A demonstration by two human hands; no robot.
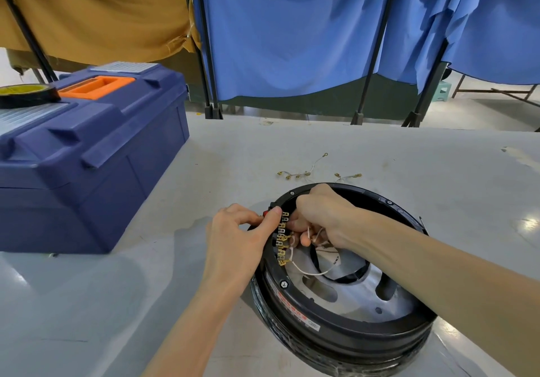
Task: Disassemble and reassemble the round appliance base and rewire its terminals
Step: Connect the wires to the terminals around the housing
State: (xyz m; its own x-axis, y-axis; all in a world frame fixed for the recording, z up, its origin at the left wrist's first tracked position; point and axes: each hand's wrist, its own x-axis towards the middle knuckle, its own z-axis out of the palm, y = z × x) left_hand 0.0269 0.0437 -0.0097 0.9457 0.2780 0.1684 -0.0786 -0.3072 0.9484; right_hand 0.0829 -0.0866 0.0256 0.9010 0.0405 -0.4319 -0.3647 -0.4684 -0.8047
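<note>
On the grey table [117, 303], near the front and a bit to the right, sits the round black base [336, 330]. It lies open side up, and you can see shiny metal with holes inside it. The left hand [233, 239] is at the left edge of the base — its fingers are curled, and its thumb and first finger pinch the rim right by a small red button [266, 213]. The right hand [321, 216] reaches over the far rim and down into the ring. Its fingers are bent round some thin white wires [309, 273] and hold them just beside a row of little gold terminals [283, 239] on the inside of the rim. One white wire loops down from the terminals over the metal. Past the base, two small bunches of loose wires [295, 174] with gold ends lie on the table, apart from the base. A big blue toolbox [87, 154] with an orange handle stands at the left, and a roll of tape [26, 96] — black outside, yellow inside — rests on its lid. Blue curtains [292, 40] and a brown cloth [87, 11] hang behind the table.
</note>
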